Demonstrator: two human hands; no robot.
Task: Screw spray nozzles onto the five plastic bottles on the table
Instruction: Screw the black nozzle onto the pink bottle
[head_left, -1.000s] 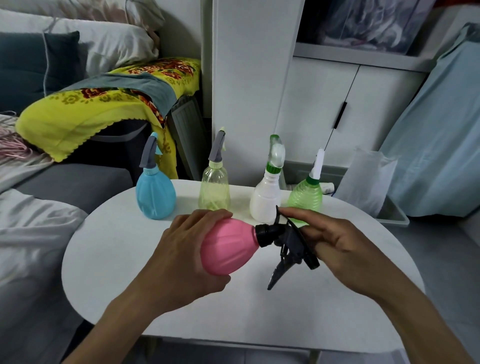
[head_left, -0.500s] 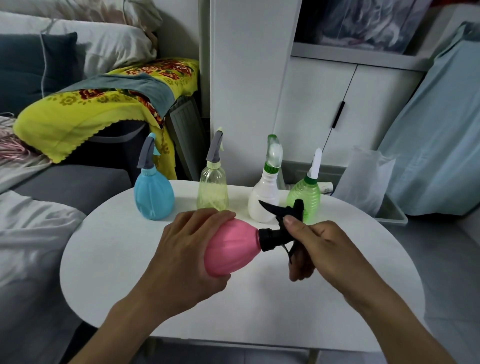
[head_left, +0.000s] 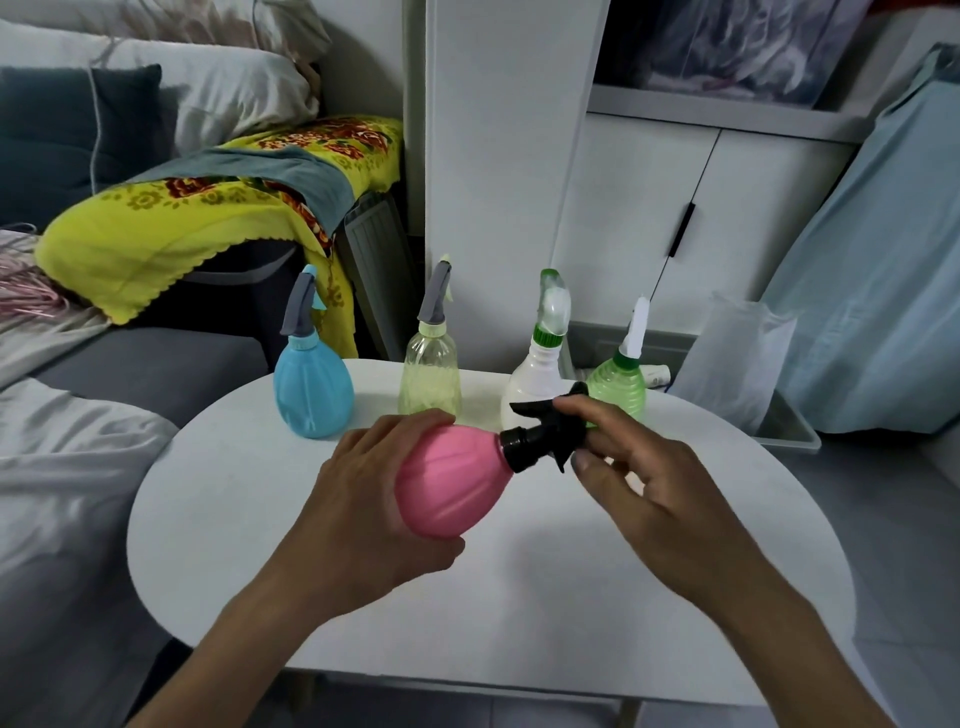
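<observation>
While our left hand (head_left: 363, 514) grips the pink bottle (head_left: 449, 480) sideways above the white table (head_left: 519, 623), our right hand (head_left: 644, 499) pinches its black spray nozzle (head_left: 545, 434). Behind the pink bottle, four nozzled bottles stand upright: blue (head_left: 311, 387), yellow-green (head_left: 430, 376), white (head_left: 537, 382), green (head_left: 621, 387).

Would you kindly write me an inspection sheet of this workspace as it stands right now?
Surface: white oval table, bottles along its far side.
Job's things: pink bottle held on its side above the table, black spray nozzle at its neck; blue bottle, clear yellow-green bottle, white bottle and green bottle stand upright with nozzles on.
Clutter: nothing seen on the table besides the bottles.
Grippers: left hand grips the pink bottle; right hand pinches the black nozzle.
Cables: nothing seen.
Surroundings: grey sofa, yellow floral blanket, white cabinet, light blue cloth.
</observation>
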